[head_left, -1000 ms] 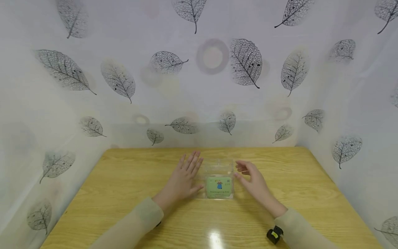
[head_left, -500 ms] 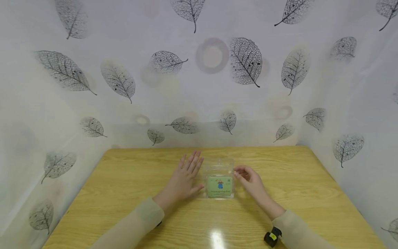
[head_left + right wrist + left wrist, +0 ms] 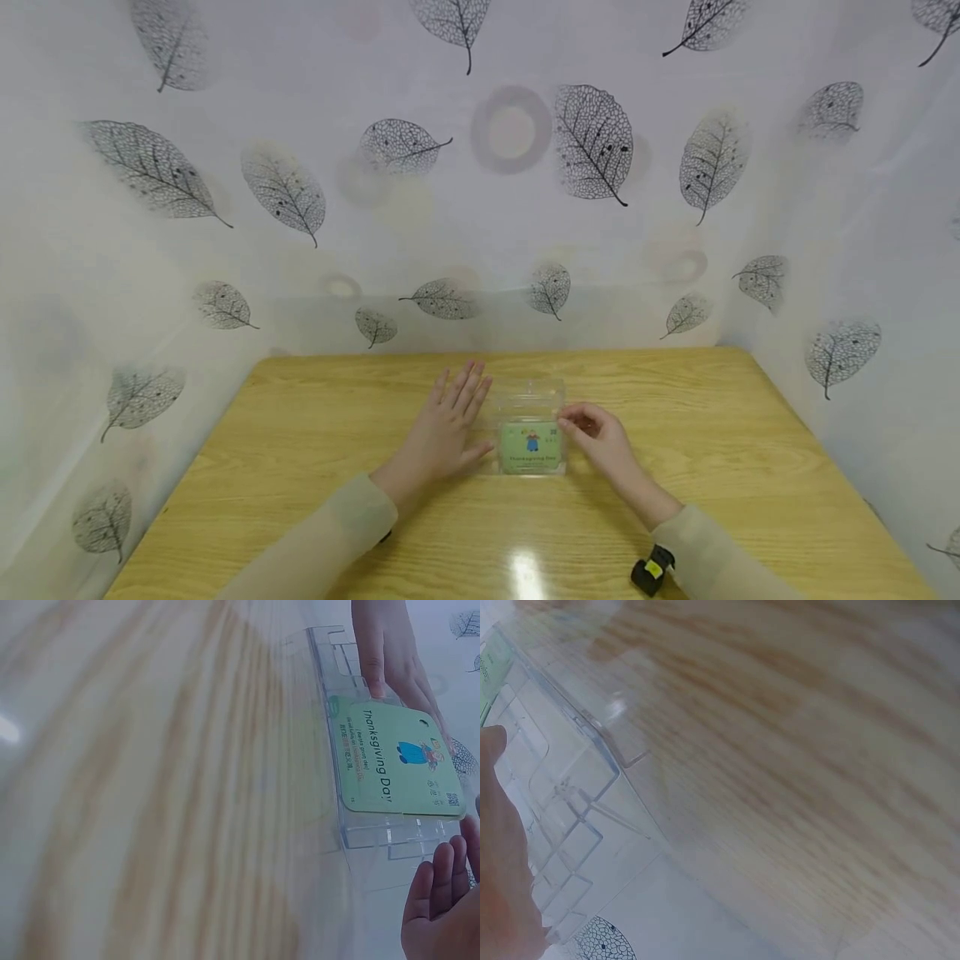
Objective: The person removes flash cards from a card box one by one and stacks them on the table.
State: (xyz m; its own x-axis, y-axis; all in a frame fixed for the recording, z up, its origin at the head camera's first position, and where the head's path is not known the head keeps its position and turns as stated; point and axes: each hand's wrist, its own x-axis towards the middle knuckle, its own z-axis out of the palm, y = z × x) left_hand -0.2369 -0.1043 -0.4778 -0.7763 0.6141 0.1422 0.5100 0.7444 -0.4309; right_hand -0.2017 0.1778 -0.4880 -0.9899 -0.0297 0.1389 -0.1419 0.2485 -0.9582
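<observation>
A clear plastic holder (image 3: 530,387) stands on the table in the head view, its base reaching toward my left hand. In it leans a green card (image 3: 530,450) printed "Thanksgiving Day" with a small figure in blue; the right wrist view shows the card (image 3: 390,757) up close. My left hand (image 3: 441,429) lies with fingers straight beside the holder, thumb pointing at the card's left edge. My right hand (image 3: 603,437) pinches the card's upper right corner between thumb and forefinger, the other fingers loosely bent.
The wooden table (image 3: 315,433) reaches back to a white curtain (image 3: 450,217) with dark leaf prints, which also hangs at both sides. A black wrist device (image 3: 651,571) sits at my right sleeve.
My right hand has moved left from beside the holder to the card's upper right corner, thumb and forefinger coming together on it. My left hand has stayed put.
</observation>
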